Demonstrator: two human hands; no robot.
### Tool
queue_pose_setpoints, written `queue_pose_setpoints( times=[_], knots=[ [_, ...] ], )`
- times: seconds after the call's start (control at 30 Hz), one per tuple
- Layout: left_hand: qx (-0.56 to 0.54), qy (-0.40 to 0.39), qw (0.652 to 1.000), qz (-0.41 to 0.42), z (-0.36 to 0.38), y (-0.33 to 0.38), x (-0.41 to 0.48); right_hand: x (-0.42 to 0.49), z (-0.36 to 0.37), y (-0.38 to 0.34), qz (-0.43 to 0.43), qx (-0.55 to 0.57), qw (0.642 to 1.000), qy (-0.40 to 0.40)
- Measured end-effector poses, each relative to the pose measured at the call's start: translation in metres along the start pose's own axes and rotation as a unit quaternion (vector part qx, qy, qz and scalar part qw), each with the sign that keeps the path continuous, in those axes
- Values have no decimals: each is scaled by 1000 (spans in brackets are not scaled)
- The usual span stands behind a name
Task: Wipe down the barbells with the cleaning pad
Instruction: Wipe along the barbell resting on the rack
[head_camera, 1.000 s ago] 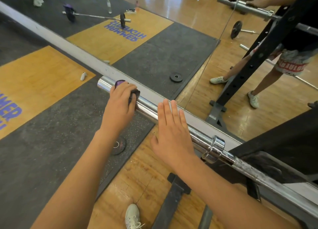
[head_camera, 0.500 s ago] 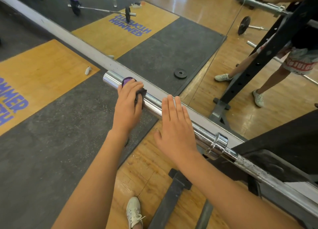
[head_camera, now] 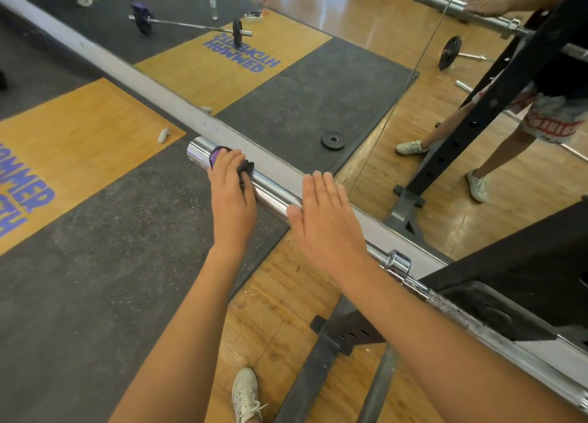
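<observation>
- The barbell (head_camera: 273, 193) lies slanted in my view. Its long line goes from 10 o'clock down to 4 o'clock. It sits up off the floor, and its far part goes into the black rack (head_camera: 525, 263) at 4 o'clock.
- My left hand (head_camera: 234, 200) is on the fat shiny part, close to the bare end (head_camera: 197, 150) at 10 o'clock. Its fingers curl over the cleaning pad (head_camera: 246, 168) and press it on the metal.
- My right hand (head_camera: 327, 222) lies flat on the same shiny part, at 4 o'clock from the left one. Its fingers are straight and hold nothing. I think it stops the bar from rolling.
- From the pad, only a short bit of bar is left toward 10 o'clock. A long bit runs toward 4 o'clock, under the right hand, to the round ring (head_camera: 397, 262).
- So the wipe must go along that slanted line, not across it. The left hand is the one nearer the end. When the pad goes toward 4 o'clock, I think the right hand will have to move out of the way.
</observation>
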State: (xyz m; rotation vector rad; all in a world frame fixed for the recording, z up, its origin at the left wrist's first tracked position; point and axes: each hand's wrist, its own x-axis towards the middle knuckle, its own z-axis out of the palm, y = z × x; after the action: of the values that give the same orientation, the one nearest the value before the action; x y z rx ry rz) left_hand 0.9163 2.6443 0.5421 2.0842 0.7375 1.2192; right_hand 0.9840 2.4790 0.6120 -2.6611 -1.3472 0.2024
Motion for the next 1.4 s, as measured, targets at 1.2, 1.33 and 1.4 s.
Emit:
queue_pose_setpoints(
  times=[1.2, 1.33, 1.4],
  knots=[
    [53, -111, 989, 85, -31, -25, 37, -20, 31, -1, -39, -61, 995, 68],
    [94, -80, 992, -14, -29, -24, 57, -18, 29, -1, -34, -55, 995, 70],
    [93, -78, 992, -34, -20, -6, 42, -19, 26, -1, -35, -41, 996, 64]
  ],
)
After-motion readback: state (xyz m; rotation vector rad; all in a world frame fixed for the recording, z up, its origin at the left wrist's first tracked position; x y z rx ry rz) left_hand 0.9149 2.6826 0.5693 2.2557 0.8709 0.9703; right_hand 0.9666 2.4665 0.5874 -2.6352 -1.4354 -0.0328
